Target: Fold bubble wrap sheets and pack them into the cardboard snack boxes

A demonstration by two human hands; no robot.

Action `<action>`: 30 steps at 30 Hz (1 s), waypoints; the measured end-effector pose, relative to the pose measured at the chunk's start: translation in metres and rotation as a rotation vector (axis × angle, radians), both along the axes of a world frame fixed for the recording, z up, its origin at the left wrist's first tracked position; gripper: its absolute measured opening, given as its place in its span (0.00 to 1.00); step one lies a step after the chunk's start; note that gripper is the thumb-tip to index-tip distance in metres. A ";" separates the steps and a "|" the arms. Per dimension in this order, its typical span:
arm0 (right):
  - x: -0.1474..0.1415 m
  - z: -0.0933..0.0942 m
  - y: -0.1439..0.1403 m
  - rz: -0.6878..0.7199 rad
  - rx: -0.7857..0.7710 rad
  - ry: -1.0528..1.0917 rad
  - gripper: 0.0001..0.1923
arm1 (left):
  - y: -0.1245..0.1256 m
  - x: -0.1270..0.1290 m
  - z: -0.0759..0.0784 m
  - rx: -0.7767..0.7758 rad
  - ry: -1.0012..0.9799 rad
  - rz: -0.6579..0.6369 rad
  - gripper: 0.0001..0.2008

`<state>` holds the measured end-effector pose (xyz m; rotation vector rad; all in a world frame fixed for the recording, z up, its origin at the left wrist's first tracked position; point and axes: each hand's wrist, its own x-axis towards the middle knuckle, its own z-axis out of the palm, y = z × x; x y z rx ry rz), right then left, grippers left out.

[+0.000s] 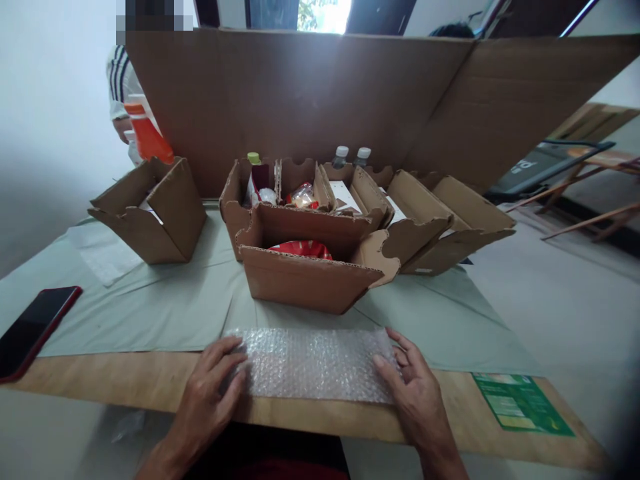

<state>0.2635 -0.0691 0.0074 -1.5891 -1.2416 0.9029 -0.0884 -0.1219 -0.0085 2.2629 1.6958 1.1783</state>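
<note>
A sheet of bubble wrap (315,363) lies flat at the near edge of the wooden table (125,383). My left hand (213,387) rests on its left end with fingers spread. My right hand (413,390) rests on its right end, fingers lightly curled on the sheet. Just beyond the wrap stands an open cardboard box (305,277) with a red packet (303,249) inside. Neither hand grips anything.
Behind it stand more open boxes (305,193) with bottles and packets, an empty box (155,213) at left and one at right (450,223). A red phone (33,327) lies far left, a green leaflet (520,403) at right. A tall cardboard wall (310,93) backs the table; another person's arm (123,100) shows behind it.
</note>
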 end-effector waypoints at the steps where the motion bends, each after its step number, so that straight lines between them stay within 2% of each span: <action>1: 0.001 0.001 0.001 -0.002 -0.023 0.050 0.36 | 0.003 -0.006 0.000 0.020 0.016 0.050 0.08; 4: 0.004 0.002 0.005 0.008 -0.076 0.212 0.41 | 0.014 -0.023 -0.002 0.045 0.124 0.176 0.12; 8: 0.009 -0.004 0.008 -0.038 -0.108 0.261 0.41 | 0.028 -0.026 -0.012 -0.007 0.272 0.179 0.21; 11: 0.012 -0.009 0.010 -0.068 -0.106 0.195 0.37 | 0.028 -0.016 -0.015 -0.081 0.294 0.133 0.13; 13: 0.012 -0.010 0.010 -0.064 -0.101 0.165 0.35 | 0.024 -0.009 -0.010 -0.103 0.256 0.118 0.04; 16: 0.010 -0.010 0.010 -0.081 -0.115 0.185 0.35 | 0.016 -0.002 0.006 -0.150 0.118 0.109 0.03; 19: 0.009 -0.008 0.008 -0.129 -0.136 0.243 0.35 | 0.010 -0.004 0.023 -0.330 -0.092 0.110 0.03; 21: 0.007 -0.005 0.003 -0.158 -0.127 0.262 0.34 | 0.009 -0.014 0.033 -0.450 -0.209 0.158 0.07; 24: -0.005 0.001 -0.011 -0.143 -0.079 0.272 0.31 | 0.017 -0.043 0.050 -0.523 -0.310 0.223 0.17; 27: -0.041 0.005 -0.033 -0.003 -0.134 0.347 0.35 | 0.045 -0.079 0.071 -0.530 -0.220 0.227 0.22; 30: -0.095 0.001 -0.056 0.198 -0.290 0.463 0.40 | 0.096 -0.102 0.093 -0.554 0.107 0.187 0.18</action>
